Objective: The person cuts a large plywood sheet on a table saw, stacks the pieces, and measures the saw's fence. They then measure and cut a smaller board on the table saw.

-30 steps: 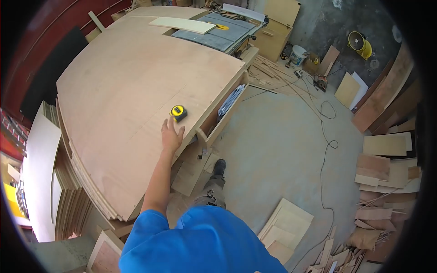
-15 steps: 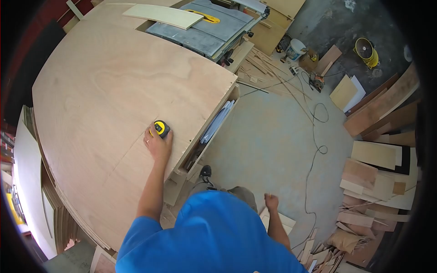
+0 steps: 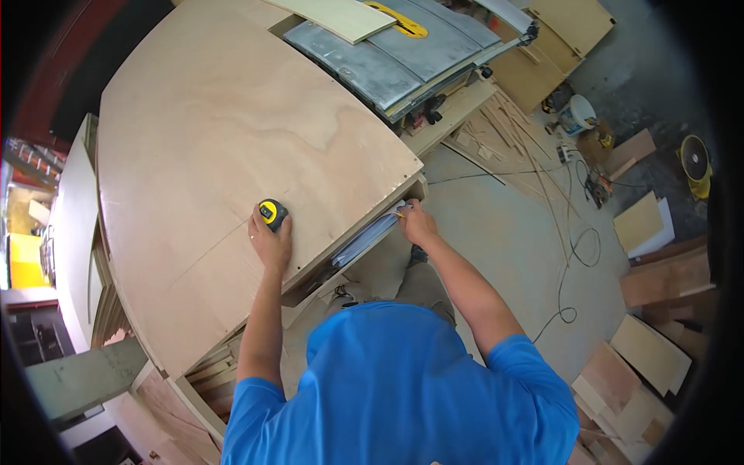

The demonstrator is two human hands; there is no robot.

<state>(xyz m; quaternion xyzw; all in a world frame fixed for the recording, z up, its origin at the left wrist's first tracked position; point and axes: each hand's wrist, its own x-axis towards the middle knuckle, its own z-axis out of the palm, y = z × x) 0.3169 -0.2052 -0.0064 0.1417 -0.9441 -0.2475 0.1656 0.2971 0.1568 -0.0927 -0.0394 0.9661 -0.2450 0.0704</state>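
My left hand (image 3: pixel 271 242) is wrapped round a yellow and black tape measure (image 3: pixel 269 215), which rests on the large plywood sheet (image 3: pixel 194 147). Across the board from it, my right hand (image 3: pixel 419 225) reaches to the open compartment under the board's edge. Its fingers are closed on a thin yellow pencil (image 3: pixel 401 215), and the fingertips are right at the end of the folded white papers (image 3: pixel 364 242) lying there. A faint pencil line runs over the plywood beside the tape measure.
Beyond the plywood stands a table saw (image 3: pixel 364 66) with a pale board (image 3: pixel 341 17) lying over it. Wood strips (image 3: pixel 511 128), a cable (image 3: pixel 570 256) and a white bucket (image 3: pixel 577 115) are on the floor. Plywood offcuts (image 3: pixel 620 380) are stacked at right.
My right hand has swung from low beside my body up to the papers in the compartment. My left hand stays on the tape measure. The view has shifted and turned.
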